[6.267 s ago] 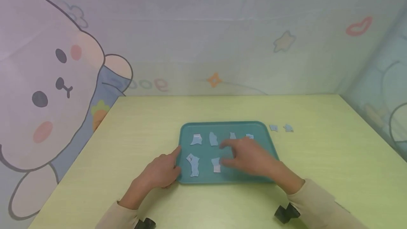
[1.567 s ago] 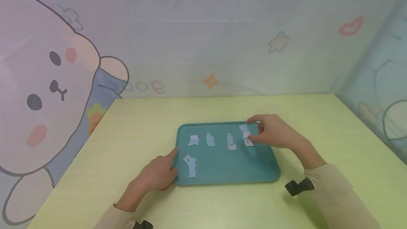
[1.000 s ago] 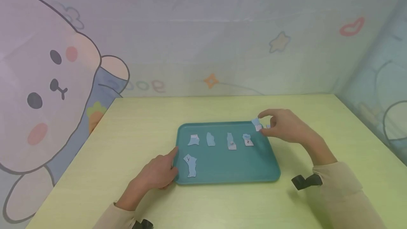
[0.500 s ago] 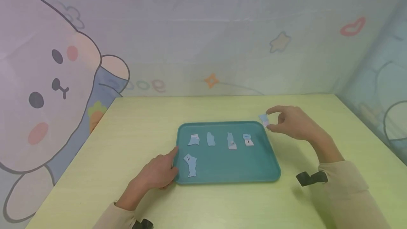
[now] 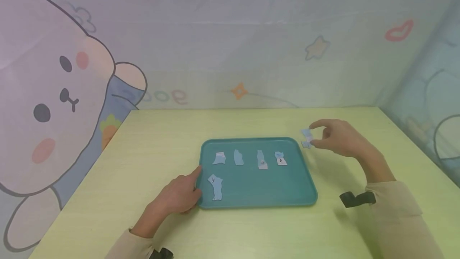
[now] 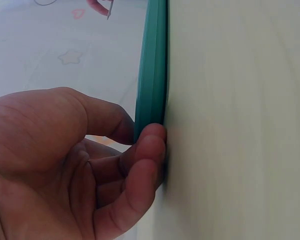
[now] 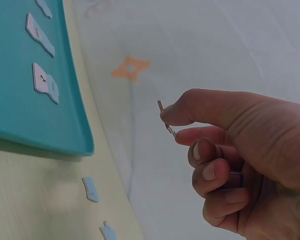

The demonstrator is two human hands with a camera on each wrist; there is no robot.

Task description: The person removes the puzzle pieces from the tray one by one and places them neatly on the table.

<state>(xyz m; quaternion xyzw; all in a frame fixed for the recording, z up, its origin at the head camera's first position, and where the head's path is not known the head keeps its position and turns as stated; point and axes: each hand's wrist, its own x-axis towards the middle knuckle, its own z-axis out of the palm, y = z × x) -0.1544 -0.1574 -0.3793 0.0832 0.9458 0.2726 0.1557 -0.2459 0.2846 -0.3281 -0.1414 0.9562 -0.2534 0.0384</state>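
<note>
My right hand (image 5: 338,139) pinches a light blue and white puzzle piece (image 5: 307,134) between thumb and forefinger, raised beyond the tray's far right corner. From the right wrist, that piece (image 7: 160,106) shows edge-on. Below it, another puzzle piece (image 5: 306,144) lies on the table. My left hand (image 5: 179,195) grips the left edge of the green tray (image 5: 266,191); in the left wrist view the thumb meets the rim (image 6: 151,75) and curled fingers reach its underside. On the tray lie several pieces, including a long one (image 5: 217,189) at the near left and one with a small mark (image 5: 280,158).
In the right wrist view, two loose pieces lie on the table past the tray: a nearer one (image 7: 90,189) and a knobbed one (image 7: 108,231). The pale yellow table (image 5: 172,131) ends against a printed cloth backdrop (image 5: 215,51).
The piece from the tray's near middle is now in my right hand, carried over the far right corner and off the tray. The left hand keeps its grip on the tray edge.
</note>
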